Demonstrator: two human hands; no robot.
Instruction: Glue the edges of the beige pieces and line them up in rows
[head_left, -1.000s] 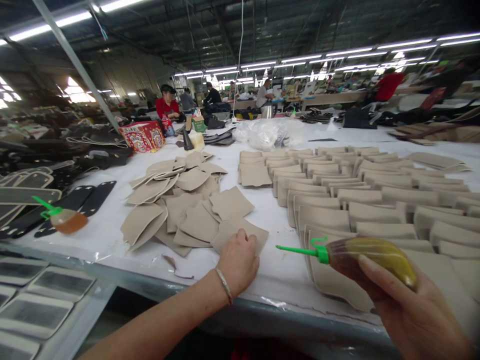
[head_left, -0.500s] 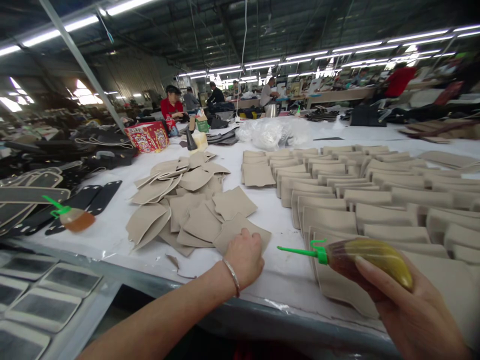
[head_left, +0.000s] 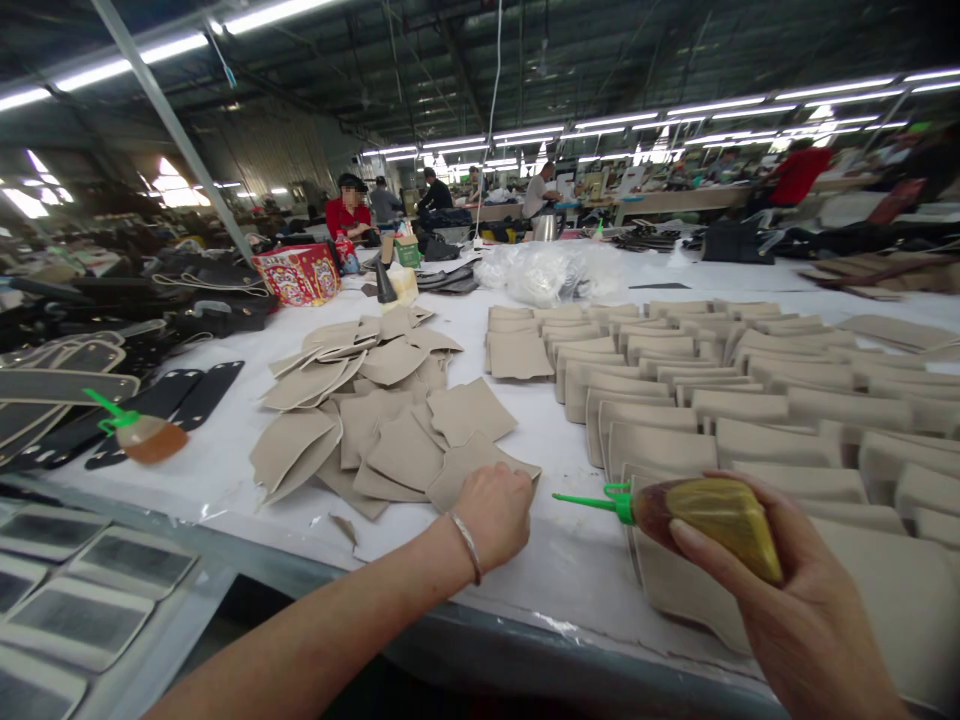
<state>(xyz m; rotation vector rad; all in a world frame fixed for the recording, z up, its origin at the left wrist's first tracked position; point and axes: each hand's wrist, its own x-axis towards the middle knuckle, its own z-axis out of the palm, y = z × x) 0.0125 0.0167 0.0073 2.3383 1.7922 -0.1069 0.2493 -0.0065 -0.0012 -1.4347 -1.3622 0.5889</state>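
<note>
My right hand (head_left: 795,580) is wrapped round a squeeze glue bottle (head_left: 705,515) with a yellow-brown body. Its thin green nozzle points left, above the white table top, towards my other hand. With fingers curled, my left hand (head_left: 495,515) closes on the right part of a beige leather piece (head_left: 465,465); its fingertips are hidden. That piece lies at the front of a loose heap of beige pieces (head_left: 397,360). To the right, folded beige pieces (head_left: 660,430) stand in overlapping rows.
A second glue bottle (head_left: 152,438) with a green nozzle lies at the left beside black straps (head_left: 202,395). Further back are a red patterned box (head_left: 298,275) and clear plastic bags (head_left: 544,272). Dark-centred panels (head_left: 75,615) lie lower left. Several people work in the background.
My right hand has shifted left with the glue bottle, bringing the nozzle's base nearer to my left hand. My left hand has moved slightly, its fingers still curled at the leather piece.
</note>
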